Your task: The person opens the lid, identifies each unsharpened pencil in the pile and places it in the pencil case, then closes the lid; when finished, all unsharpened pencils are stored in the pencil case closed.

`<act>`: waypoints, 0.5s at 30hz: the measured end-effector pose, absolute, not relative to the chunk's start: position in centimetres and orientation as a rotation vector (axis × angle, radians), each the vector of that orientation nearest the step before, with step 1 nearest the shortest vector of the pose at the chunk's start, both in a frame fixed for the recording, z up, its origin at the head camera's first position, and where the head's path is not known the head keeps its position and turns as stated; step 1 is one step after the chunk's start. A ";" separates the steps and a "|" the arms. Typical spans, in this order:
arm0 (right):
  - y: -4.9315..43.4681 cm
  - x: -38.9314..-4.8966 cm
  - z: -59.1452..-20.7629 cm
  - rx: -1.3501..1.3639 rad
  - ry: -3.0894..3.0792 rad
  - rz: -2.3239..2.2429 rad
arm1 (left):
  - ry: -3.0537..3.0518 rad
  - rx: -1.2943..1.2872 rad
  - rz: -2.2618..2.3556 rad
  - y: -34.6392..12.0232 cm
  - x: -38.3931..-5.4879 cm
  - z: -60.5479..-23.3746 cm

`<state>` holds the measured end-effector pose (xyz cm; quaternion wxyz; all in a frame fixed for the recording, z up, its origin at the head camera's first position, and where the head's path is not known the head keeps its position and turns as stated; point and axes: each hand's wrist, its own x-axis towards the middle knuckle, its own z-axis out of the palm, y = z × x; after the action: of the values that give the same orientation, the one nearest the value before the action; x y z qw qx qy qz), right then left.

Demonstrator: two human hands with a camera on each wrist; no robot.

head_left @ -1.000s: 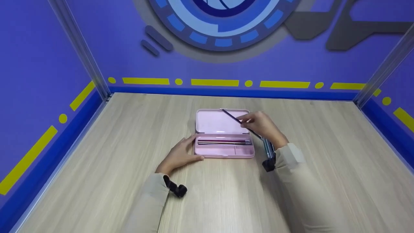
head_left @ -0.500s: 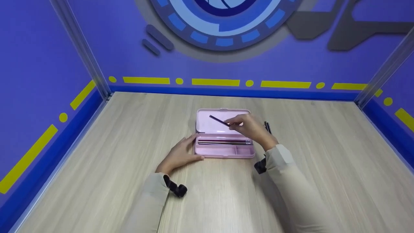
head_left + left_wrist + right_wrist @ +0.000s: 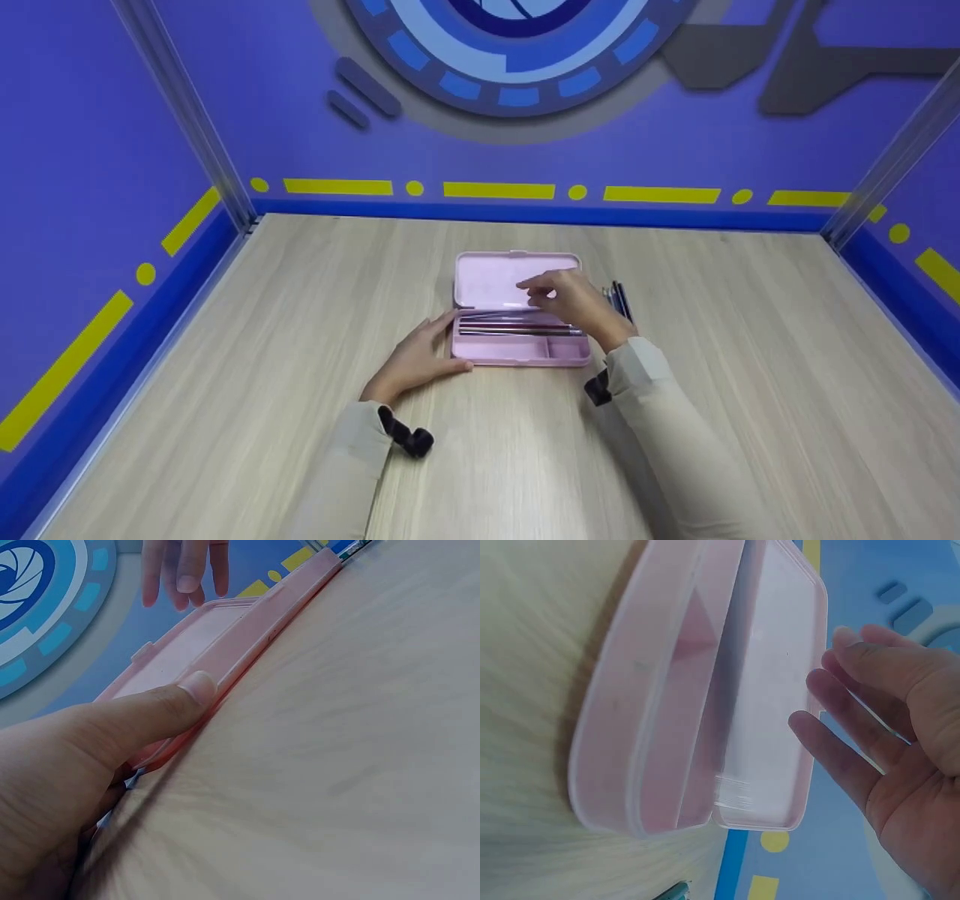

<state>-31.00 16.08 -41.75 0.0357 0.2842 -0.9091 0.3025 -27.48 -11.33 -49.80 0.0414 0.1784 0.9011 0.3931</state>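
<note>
A pink pencil case [image 3: 499, 349] lies open on the table, its lid [image 3: 487, 279] folded back. Several pencils [image 3: 510, 328] lie lengthwise in its long rear compartment. My left hand [image 3: 416, 361] grips the case's left end; in the left wrist view the thumb [image 3: 169, 706] presses the front wall, while the other fingers are mostly hidden. Above the right part of the case and lid is my right hand [image 3: 576, 301], holding nothing. Its fingers [image 3: 840, 754] are apart and loosely bent in the right wrist view.
Several more dark pencils or pens [image 3: 621, 301] lie on the wooden table [image 3: 750, 360] just right of the case, partly behind the right hand. Blue panels [image 3: 495, 165] with yellow marks stand at the back and both sides.
My right hand has moved left over the case with a dark pencil and let it go; another pencil now lies at the back of the rear compartment. The left hand stays put.
</note>
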 end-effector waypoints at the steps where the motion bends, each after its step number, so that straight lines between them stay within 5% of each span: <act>1: 16.1 -30.9 -41.7 0.856 -2.812 0.932 | 2.758 0.550 1.203 -11.3 -27.5 -49.8; 15: 17.7 -30.4 -41.4 0.788 -2.915 0.903 | 2.745 0.547 1.221 -11.3 -27.4 -49.9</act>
<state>-30.43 17.72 -41.41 -0.0051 0.2500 -0.9248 0.2866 -27.39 -11.27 -49.86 0.0440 0.1788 0.8980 0.3995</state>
